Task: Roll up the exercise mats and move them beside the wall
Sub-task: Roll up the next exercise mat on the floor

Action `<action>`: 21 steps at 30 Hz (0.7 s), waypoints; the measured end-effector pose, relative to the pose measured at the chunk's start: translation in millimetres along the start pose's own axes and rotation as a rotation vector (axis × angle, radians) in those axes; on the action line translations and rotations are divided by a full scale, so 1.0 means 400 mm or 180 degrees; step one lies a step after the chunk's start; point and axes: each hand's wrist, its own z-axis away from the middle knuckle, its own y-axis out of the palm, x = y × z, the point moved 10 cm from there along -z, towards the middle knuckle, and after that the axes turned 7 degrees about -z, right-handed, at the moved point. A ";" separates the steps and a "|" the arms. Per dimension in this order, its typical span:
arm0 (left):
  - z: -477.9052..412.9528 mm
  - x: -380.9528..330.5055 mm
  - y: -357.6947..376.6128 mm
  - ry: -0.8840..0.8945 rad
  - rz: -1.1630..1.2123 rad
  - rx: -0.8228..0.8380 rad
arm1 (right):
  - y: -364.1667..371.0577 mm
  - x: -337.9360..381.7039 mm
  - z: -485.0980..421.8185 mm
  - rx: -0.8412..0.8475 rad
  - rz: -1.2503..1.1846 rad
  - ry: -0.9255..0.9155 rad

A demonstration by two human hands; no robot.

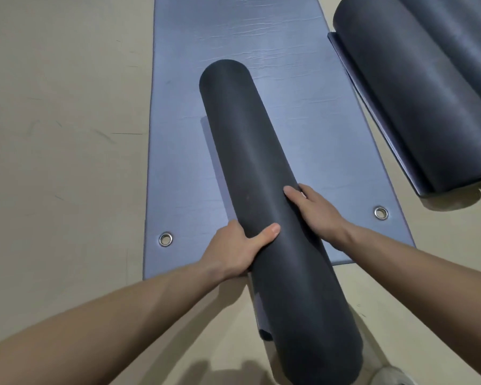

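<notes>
A dark grey rolled mat [261, 173] runs lengthwise from the bottom of the view up over a flat blue-grey mat [233, 37] on the floor. My left hand [239, 245] grips the roll's left side, thumb across the top. On the roll's right side my right hand [314, 209] presses with the fingers laid along it. A loose flap of the rolled mat shows beneath it on the left. At the upper right, another dark mat [417, 87] lies partly rolled.
The flat mat has two metal eyelets [165, 239] [380, 212] near its close end. Beige floor [61, 134] stretches to the left. A light-coloured shoe [392, 376] shows at the bottom right. No wall is in view.
</notes>
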 end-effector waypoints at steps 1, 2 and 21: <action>-0.009 -0.004 0.000 0.0037 -0.0032 -0.0011 | -0.003 -0.010 -0.005 0.0126 -0.0203 0.0048; -0.015 -0.007 0.001 0.0078 -0.0064 -0.0006 | -0.004 -0.016 -0.011 0.0229 -0.0313 0.0080; -0.152 -0.196 0.069 0.0073 0.0471 -0.0265 | -0.210 -0.082 0.033 0.0150 -0.0318 0.0084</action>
